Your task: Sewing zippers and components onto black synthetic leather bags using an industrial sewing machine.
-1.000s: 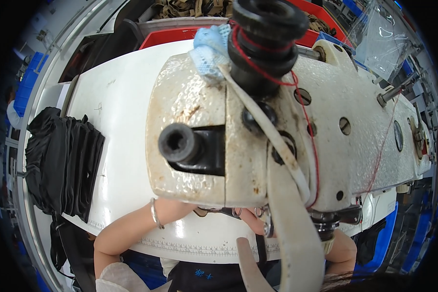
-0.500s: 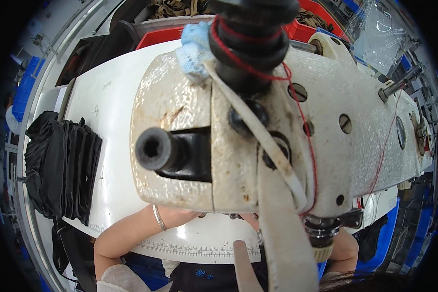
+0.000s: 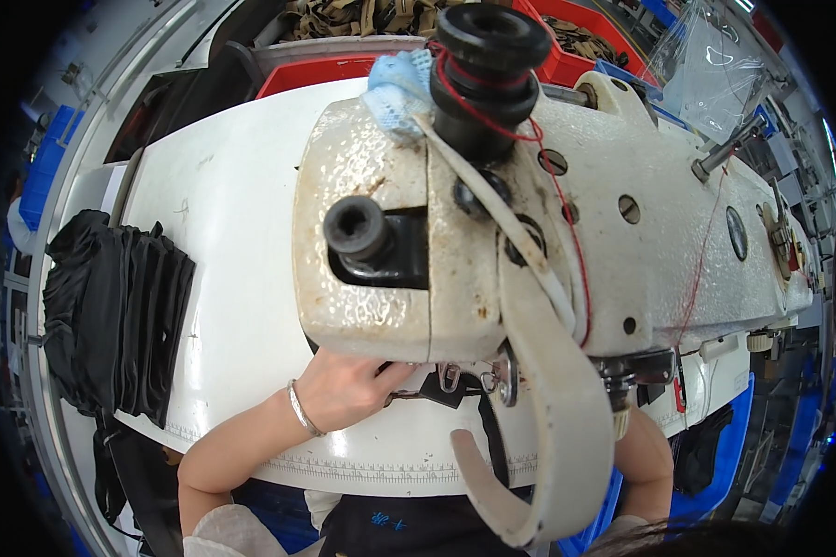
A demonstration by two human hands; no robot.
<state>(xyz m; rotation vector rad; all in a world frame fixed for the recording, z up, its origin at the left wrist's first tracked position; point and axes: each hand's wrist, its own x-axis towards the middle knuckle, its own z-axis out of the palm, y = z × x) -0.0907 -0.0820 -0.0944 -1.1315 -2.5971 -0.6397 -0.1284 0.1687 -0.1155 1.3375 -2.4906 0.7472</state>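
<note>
My left hand (image 3: 344, 385), with a silver bangle at the wrist, is under the front of the white sewing machine head (image 3: 372, 320). Its fingers are bent and closed at the edge of a black cloth piece (image 3: 446, 392); the machine hides some fingertips. That cloth lies on the white table by the needle area, and a black strip (image 3: 498, 441) runs from there toward my body. Behind the machine's curved pale metal guard (image 3: 576, 446), my right forearm (image 3: 643, 455) reaches up, but the right hand is hidden.
A stack of folded black cloth pieces (image 3: 125, 320) rests at the table's left. Red bins (image 3: 320, 72) stand beyond the far edge, and a blue bin (image 3: 729, 455) is at the right. Red thread (image 3: 581, 269) runs down the machine head. A ruler strip (image 3: 344, 472) follows the near edge.
My view has shifted, so the machine head appears higher and farther right. More of my left hand now shows, and the black cloth by the needle area has come into sight.
</note>
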